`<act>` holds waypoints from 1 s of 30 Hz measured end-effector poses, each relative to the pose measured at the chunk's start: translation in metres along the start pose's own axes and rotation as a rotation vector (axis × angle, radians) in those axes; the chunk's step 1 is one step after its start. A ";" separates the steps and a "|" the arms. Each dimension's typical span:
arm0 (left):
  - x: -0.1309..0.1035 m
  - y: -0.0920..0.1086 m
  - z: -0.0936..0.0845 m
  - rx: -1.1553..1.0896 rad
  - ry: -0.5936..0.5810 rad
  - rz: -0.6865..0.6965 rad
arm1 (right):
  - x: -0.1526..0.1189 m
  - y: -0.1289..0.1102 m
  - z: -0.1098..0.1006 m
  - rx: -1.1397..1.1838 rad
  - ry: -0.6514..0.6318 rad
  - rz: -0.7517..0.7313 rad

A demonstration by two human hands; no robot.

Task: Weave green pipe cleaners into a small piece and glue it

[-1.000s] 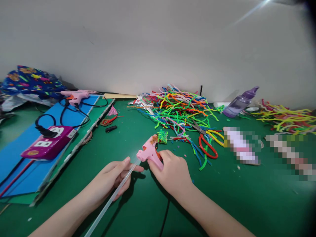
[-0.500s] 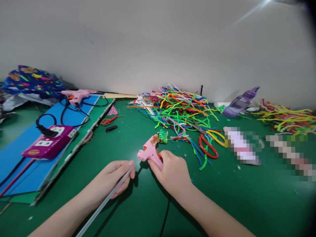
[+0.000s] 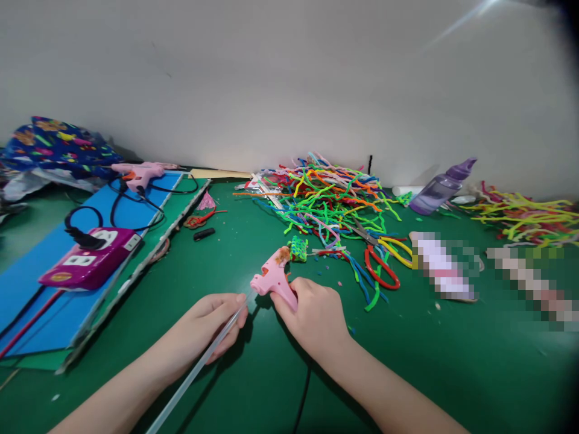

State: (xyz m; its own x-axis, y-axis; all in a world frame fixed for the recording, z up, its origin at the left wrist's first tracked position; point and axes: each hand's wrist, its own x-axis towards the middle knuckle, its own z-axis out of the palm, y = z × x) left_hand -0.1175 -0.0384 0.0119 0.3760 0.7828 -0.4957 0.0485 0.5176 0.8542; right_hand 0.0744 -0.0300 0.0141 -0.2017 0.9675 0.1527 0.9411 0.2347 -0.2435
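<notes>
My right hand is wrapped round the handle of a pink hot glue gun, whose nozzle end is stained brown. A long translucent glue stick is pinched in my left hand; its front end meets the back of the gun, though I cannot tell how deep it sits. Just beyond the nozzle lies a small green and blue woven piece on the table. Scissors with red and yellow handles rest to the right. A black cord runs down from beneath my right hand.
Colourful pipe cleaners are heaped at the back, with more at far right. A purple bottle stands by the wall. On the left are a purple power strip, a second pink glue gun and blue board.
The glue stick's rear end has swung slightly to the right while its front stays at the back of the gun. Both hands keep nearly the same place and grip.
</notes>
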 end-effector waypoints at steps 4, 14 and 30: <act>0.000 -0.001 0.001 0.005 0.012 0.013 | 0.000 0.001 0.002 0.003 0.018 -0.016; -0.005 -0.002 -0.002 0.122 -0.028 0.033 | 0.000 0.004 0.005 0.098 0.050 0.015; -0.005 0.007 -0.025 0.655 0.199 -0.012 | 0.005 -0.006 0.016 0.291 0.034 -0.037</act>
State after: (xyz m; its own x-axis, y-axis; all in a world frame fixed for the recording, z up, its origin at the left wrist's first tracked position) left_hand -0.1426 -0.0304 0.0165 0.1972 0.8594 -0.4717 0.6251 0.2604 0.7359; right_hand 0.0634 -0.0253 0.0014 -0.2206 0.9552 0.1971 0.8147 0.2916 -0.5013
